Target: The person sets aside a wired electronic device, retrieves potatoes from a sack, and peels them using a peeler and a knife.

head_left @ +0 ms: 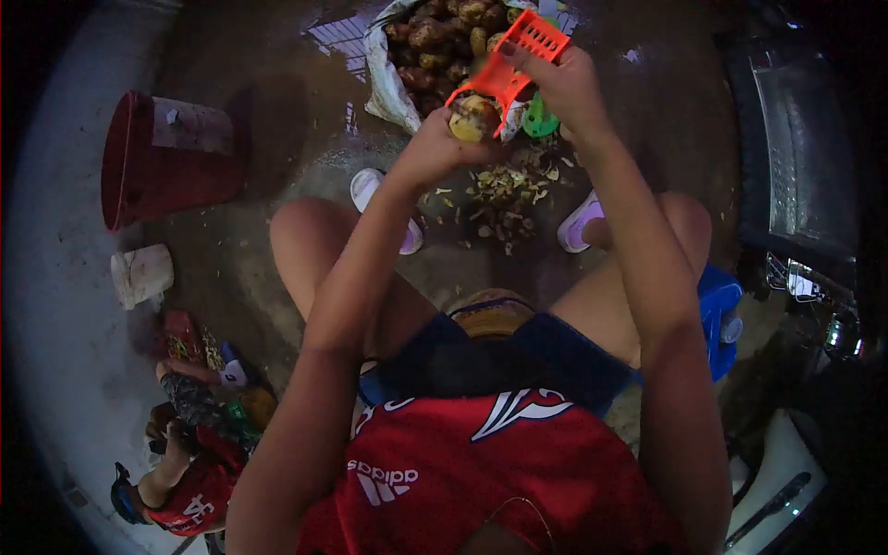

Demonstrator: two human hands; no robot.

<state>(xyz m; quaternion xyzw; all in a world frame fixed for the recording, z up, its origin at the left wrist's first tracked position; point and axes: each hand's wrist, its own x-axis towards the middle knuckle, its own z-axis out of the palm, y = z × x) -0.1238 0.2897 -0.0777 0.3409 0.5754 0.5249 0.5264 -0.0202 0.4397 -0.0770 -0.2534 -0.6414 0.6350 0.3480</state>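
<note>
My left hand is closed around a partly peeled potato, its pale flesh showing beside patches of brown skin. In my right hand is an orange peeler with a slotted handle. The peeler's forked end lies over the potato; whether the blade touches it I cannot tell. Just beyond both hands, a white sack stands open, full of unpeeled potatoes. A green object lies by the sack's near edge, partly hidden by my right hand.
Peelings lie on the wet floor between my feet. To the left are a red bucket and a small white bucket. Another person sits at lower left. A blue container is beside my right leg.
</note>
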